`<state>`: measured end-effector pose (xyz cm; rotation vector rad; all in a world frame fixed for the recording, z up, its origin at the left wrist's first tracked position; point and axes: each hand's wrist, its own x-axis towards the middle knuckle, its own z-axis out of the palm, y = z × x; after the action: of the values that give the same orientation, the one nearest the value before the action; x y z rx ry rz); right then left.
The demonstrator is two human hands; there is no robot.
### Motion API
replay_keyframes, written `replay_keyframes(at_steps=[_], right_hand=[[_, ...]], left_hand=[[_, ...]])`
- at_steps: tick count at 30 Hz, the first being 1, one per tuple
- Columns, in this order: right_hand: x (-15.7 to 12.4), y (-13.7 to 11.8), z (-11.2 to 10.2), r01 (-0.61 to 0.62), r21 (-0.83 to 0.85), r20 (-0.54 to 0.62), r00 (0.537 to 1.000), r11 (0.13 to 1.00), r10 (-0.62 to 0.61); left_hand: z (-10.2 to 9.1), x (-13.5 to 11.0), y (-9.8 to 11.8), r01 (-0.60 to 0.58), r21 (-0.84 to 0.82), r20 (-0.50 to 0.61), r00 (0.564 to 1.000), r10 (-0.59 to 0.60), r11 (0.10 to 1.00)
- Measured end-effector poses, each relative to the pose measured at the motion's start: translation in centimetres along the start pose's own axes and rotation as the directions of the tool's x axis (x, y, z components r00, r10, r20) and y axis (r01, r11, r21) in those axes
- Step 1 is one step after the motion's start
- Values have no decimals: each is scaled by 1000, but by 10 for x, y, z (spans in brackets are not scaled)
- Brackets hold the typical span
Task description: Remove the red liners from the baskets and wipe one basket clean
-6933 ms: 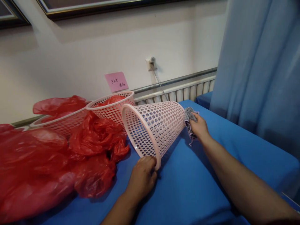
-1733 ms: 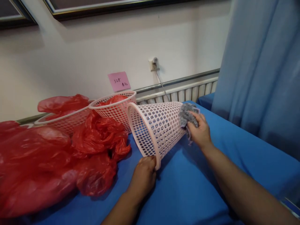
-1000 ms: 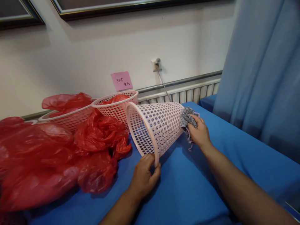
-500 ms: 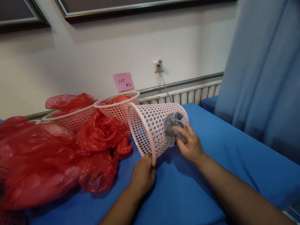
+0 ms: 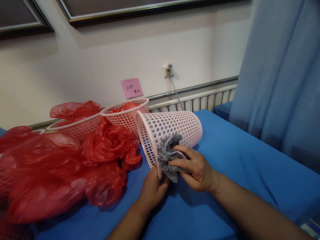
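Note:
A pale pink perforated basket (image 5: 175,128) lies on its side on the blue table cover (image 5: 225,186), mouth toward me. My left hand (image 5: 153,189) is closed on the near lower rim of the basket. My right hand (image 5: 195,168) is closed on a grey cloth (image 5: 168,155) and presses it against the basket's outer wall close to the rim, right beside my left hand.
Crumpled red plastic bags (image 5: 62,163) cover the left of the table. Two more pink baskets (image 5: 125,113) with red bags in them stand behind. A pink note (image 5: 131,88) and a socket (image 5: 167,70) are on the wall. A blue curtain (image 5: 282,73) hangs at right.
My right hand has slid the grey cloth along the basket's wall from its closed far end toward the rim near me. My left hand stays on the rim.

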<state>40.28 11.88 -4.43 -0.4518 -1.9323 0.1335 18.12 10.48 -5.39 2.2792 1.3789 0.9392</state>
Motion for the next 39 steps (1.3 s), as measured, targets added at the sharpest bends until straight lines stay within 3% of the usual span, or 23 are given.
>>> replay_keyframes(at_steps=[3,6,8,10,12,15,16,17,18,19,22,24,27,29,30,31,33,34,35,36,37,39], right_hand=[[2,0,1,5,15,64,998,1000,-6],[1,3,4,6,3,74,997,1000,-6],[-1,11,6,-27,-36,0,1000,999,27],[-5,28,5,-152,-91,-169,976,984,136],[-8,52,-3,-380,-103,-371,872,919,319],[-10,86,-19,-678,-5,-573,604,735,553],[-10,91,-23,-717,27,-600,546,697,585],[-9,92,-25,-724,38,-606,532,689,591],[-8,89,-25,-700,24,-593,565,714,574],[-7,81,-24,-645,-11,-559,637,764,531],[-4,41,-10,-324,-94,-322,905,941,279],[-3,15,0,-105,-59,-157,983,993,94],[-4,1,10,35,-6,-75,997,999,-36],[-6,13,10,-31,-44,-134,991,999,25],[-7,24,8,-123,-79,-199,974,989,105],[-7,37,5,-250,-110,-285,935,962,211],[-8,62,-4,-524,-111,-473,775,845,419],[-8,71,-9,-616,-87,-541,689,783,482],[-8,77,-13,-661,-66,-579,636,748,510],[-7,78,-16,-659,-64,-590,631,750,504],[-7,75,-18,-615,-85,-577,672,784,464],[-5,58,-16,-431,-153,-474,822,889,317]], left_hand=[[-5,0,2,-59,-145,-123,992,41,988],[-11,0,0,-45,-142,-132,991,26,989],[-13,1,-3,-18,-115,-120,993,4,993],[-14,1,-6,-6,-86,-120,993,-5,996],[-13,0,-9,-23,-43,-109,994,18,999],[-11,-3,-11,-60,58,-43,997,62,997],[-11,-4,-11,-62,95,-13,998,63,994],[-11,-5,-10,-60,128,16,998,58,990],[-10,-5,-10,-56,155,43,998,50,986],[-9,-5,-10,-56,173,69,997,44,983],[-6,-2,-11,-76,180,120,991,55,981],[-3,0,-13,-82,164,134,989,60,983],[-1,3,-15,-68,146,156,987,45,987],[-1,4,-16,-65,149,158,987,41,987],[-1,5,-16,-63,157,156,987,38,986],[-2,5,-17,-56,168,151,988,31,984],[-2,6,-20,-41,192,154,988,11,981],[-1,6,-21,-35,202,158,987,3,979],[0,7,-22,-37,208,171,985,1,977],[1,7,-23,-41,207,191,982,1,977],[2,8,-22,-46,199,216,976,2,979],[3,8,-19,-35,155,252,968,-5,987]])
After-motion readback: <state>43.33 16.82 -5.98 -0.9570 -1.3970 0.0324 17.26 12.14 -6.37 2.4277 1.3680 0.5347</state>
